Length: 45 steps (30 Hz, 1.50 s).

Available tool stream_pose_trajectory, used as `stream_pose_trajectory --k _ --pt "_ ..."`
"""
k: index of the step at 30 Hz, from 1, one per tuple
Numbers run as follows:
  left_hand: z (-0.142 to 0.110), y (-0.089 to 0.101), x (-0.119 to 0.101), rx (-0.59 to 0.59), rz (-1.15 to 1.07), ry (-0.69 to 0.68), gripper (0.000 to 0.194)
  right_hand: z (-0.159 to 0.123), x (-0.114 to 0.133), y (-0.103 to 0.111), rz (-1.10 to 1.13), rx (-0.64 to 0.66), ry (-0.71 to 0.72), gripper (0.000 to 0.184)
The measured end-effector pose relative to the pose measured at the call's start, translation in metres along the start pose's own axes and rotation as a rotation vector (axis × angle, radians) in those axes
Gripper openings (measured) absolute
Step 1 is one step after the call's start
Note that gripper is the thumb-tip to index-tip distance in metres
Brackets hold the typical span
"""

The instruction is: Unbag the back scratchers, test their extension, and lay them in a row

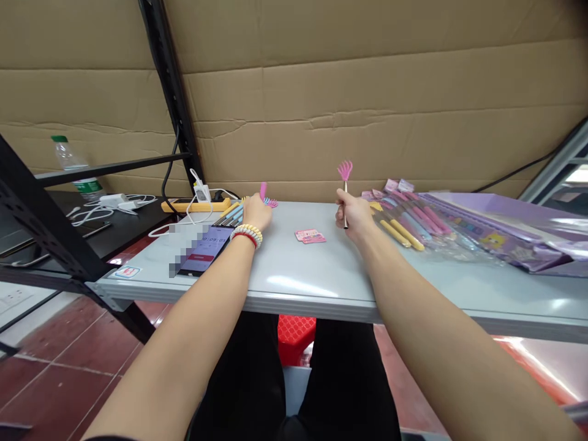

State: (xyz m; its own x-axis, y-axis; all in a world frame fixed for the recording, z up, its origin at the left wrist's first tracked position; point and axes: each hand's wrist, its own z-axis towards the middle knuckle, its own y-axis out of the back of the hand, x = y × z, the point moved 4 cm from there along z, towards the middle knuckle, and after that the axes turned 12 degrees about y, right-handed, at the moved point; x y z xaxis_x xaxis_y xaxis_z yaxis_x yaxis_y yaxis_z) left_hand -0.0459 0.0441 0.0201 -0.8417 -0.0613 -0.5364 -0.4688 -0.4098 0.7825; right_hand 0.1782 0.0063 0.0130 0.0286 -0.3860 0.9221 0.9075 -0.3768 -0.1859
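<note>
My right hand (353, 213) is closed round the thin metal stem of a small pink back scratcher (345, 171), holding it upright over the grey table (321, 275). My left hand (256, 212), with bead bracelets at the wrist, rests on a loose pile of scratchers (234, 214) with blue and yellow handles; a pink piece (263, 191) sticks up by its fingers, which are curled and mostly hidden. A small pink card (310, 236) lies between the hands.
Packaged scratchers (404, 220) and purple plastic bags (496, 236) cover the table's right side. A phone (204, 250) lies at the left. Behind it are a yellow power strip (195, 206) with chargers, a black shelf frame (55, 239), a water bottle (73, 168) and a cardboard wall.
</note>
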Motion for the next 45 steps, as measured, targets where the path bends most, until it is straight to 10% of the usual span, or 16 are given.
stream_pose_trajectory --k 17,30,41,45 --pt "-0.004 0.01 -0.007 -0.084 -0.199 0.045 0.032 -0.007 0.002 -0.007 -0.216 0.058 0.07 0.032" --pt "0.054 0.086 -0.027 0.089 0.324 -0.06 0.028 -0.016 -0.003 -0.07 -0.4 0.412 -0.03 0.031" --pt "0.078 0.038 0.008 0.307 0.576 0.001 0.031 -0.016 -0.021 -0.121 -0.632 0.652 0.038 0.021" --pt "0.076 0.027 0.014 0.387 0.548 -0.074 0.03 -0.012 -0.021 -0.119 -0.703 0.613 0.05 0.051"
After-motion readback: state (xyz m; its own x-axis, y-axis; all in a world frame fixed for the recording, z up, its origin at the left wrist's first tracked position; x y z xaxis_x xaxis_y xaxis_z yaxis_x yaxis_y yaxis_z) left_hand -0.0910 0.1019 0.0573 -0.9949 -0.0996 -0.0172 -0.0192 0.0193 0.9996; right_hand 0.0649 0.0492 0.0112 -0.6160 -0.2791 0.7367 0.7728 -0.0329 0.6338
